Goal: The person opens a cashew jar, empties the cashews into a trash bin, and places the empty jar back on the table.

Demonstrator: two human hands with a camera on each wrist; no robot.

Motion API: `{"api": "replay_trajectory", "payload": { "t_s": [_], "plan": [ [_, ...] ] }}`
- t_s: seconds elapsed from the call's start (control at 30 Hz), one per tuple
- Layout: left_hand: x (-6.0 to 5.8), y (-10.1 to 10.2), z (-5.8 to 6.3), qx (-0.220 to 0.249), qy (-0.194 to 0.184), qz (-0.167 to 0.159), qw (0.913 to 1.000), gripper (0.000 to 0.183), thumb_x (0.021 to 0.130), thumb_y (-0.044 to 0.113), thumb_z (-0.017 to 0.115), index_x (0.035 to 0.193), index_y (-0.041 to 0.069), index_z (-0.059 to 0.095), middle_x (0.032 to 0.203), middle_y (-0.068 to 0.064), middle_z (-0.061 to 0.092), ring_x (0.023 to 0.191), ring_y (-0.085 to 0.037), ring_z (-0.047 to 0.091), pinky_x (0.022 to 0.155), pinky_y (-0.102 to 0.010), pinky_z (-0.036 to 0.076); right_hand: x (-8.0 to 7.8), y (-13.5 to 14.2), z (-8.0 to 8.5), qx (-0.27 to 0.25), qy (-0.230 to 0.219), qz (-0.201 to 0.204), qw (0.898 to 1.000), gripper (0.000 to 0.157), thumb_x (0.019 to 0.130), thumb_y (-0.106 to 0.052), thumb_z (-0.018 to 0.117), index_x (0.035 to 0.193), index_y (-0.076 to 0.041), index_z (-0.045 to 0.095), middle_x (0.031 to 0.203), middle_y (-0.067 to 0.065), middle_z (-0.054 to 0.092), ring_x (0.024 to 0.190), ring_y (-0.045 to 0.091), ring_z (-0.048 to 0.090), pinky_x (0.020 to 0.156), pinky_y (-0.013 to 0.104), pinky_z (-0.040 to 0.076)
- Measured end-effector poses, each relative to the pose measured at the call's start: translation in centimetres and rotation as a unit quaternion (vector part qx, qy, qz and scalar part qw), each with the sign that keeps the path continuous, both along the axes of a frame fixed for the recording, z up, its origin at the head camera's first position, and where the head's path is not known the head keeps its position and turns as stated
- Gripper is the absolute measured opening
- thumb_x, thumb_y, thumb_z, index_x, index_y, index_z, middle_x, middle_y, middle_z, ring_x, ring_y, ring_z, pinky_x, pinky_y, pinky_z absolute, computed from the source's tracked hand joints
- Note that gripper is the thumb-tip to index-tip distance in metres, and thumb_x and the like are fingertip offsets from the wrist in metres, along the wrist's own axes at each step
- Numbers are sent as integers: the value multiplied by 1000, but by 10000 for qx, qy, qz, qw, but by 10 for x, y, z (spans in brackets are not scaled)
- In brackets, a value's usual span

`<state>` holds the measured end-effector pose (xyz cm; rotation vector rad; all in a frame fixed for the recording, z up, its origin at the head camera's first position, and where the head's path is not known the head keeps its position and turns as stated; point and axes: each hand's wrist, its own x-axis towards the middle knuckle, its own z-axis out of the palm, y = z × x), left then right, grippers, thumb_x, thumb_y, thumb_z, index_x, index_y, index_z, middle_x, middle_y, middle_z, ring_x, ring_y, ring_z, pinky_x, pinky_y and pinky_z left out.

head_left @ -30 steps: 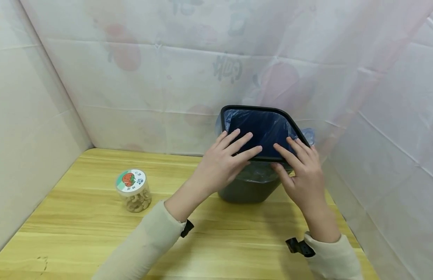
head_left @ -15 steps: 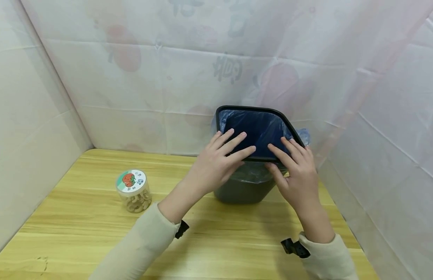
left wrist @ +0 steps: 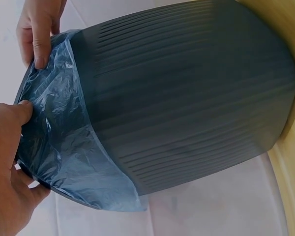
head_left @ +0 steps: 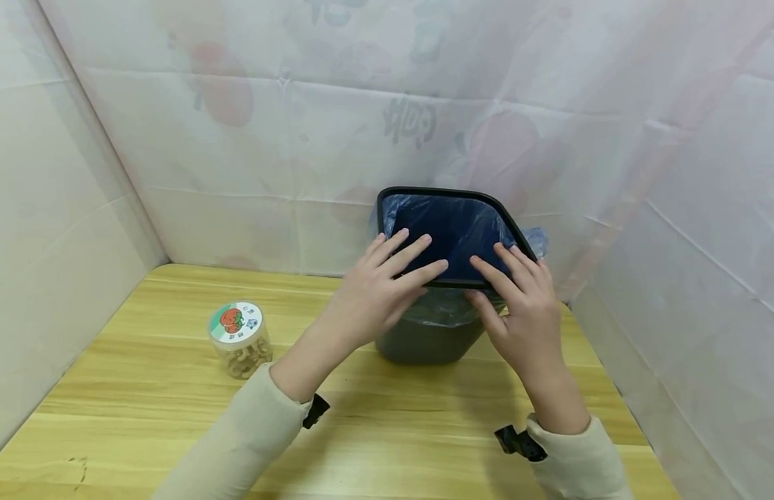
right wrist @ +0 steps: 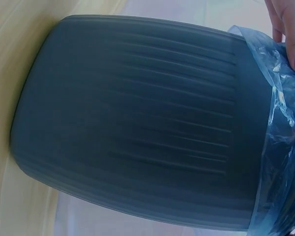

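A dark grey trash can (head_left: pixel 424 344) with ridged sides stands on the wooden table in the head view. A thin bluish plastic bag (left wrist: pixel 59 113) lines it and is folded down over the outside of its rim. My left hand (head_left: pixel 377 288) holds the rim's near left part, fingers spread over the inside and thumb on the outside. At the near right of the rim, my right hand (head_left: pixel 521 305) does likewise, its thumb (left wrist: pixel 41 44) pressing the bag from outside in the left wrist view. The can's bottom inside is hidden.
A clear round jar (head_left: pixel 240 340) with a printed lid and pale curved pieces inside stands left on the wooden table (head_left: pixel 143 417). Pale printed curtains (head_left: pixel 287 139) rise behind and at both sides. The can's back lies close to the rear curtain.
The trash can has slid a little to the left along the table, with both hands moving along on its rim. The jar has stayed where it was.
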<state>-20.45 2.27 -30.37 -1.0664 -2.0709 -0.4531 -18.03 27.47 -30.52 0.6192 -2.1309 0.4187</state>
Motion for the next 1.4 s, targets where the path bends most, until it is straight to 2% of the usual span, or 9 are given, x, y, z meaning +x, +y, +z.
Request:
{"api": "replay_trajectory", "payload": {
  "t_s": [0.27, 1.0, 1.4],
  "plan": [
    [3, -8, 1, 18, 40, 25, 10000, 44, 98, 25, 65, 142, 26, 58, 151, -9, 49, 145, -34, 38, 115, -56, 32, 0, -8, 0, 46, -24, -25, 10000, 51, 99, -55, 53, 131, -18, 68, 143, 16, 56, 134, 42, 48, 112, 70, 24],
    [14, -33, 0, 18, -28, 76, 10000, 46, 98, 24, 66, 142, 26, 57, 152, -9, 47, 145, -35, 36, 115, -58, 31, 1, -30, -3, -9, 84, 147, 9999, 48, 98, -53, 55, 129, -19, 69, 141, 15, 58, 132, 40, 50, 111, 69, 27],
    [19, -41, 0, 22, -92, 114, 9999, 46, 98, 23, 65, 143, 26, 56, 153, -9, 46, 146, -34, 34, 116, -58, 30, 4, -41, -3, -75, 45, 209, 9997, 46, 97, -52, 57, 128, -20, 70, 142, 14, 58, 134, 40, 48, 113, 69, 24]
  ]
}}
